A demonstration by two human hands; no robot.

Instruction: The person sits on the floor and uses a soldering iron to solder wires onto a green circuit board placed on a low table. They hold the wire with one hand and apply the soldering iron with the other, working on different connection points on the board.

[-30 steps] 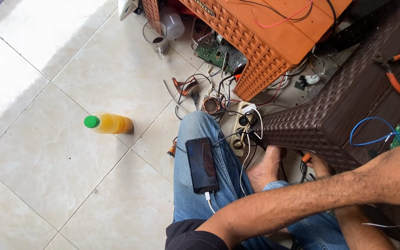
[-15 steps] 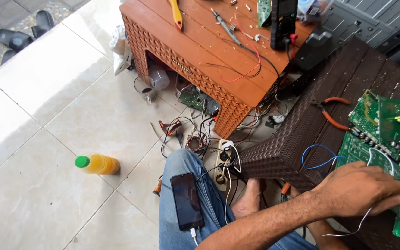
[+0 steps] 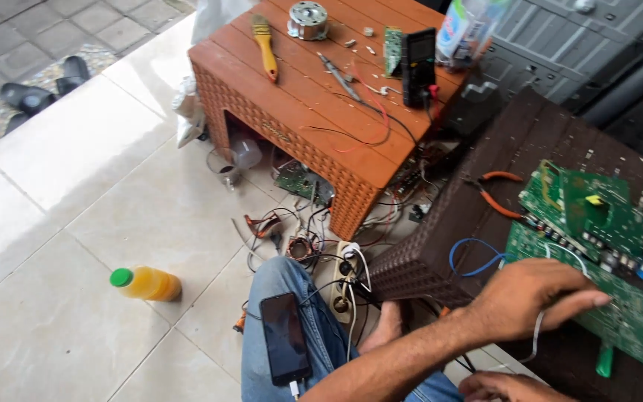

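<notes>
My left hand (image 3: 541,298) reaches to the right across the dark woven table (image 3: 440,246). Its fingers lie close together on the lower green circuit board (image 3: 619,313). A thin white wire (image 3: 536,339) loops down from under the palm. A second green board (image 3: 589,208) lies just beyond, with a blue wire (image 3: 470,257) to the left of my hand. Only the knuckles of my right hand (image 3: 507,387) show at the bottom edge, and what it holds is hidden. A black phone (image 3: 284,339) rests on my jeans leg.
Orange-handled pliers (image 3: 496,195) lie on the dark table. The orange woven table (image 3: 314,112) carries a brush (image 3: 266,45), a multimeter (image 3: 418,63) and wires. A power strip (image 3: 347,275), cables and parts litter the floor. An orange-juice bottle (image 3: 146,283) lies on the tiles.
The view has swung up and to the right, which brings both tables and the boards into sight. My left hand has come into view and settled on the lower circuit board.
</notes>
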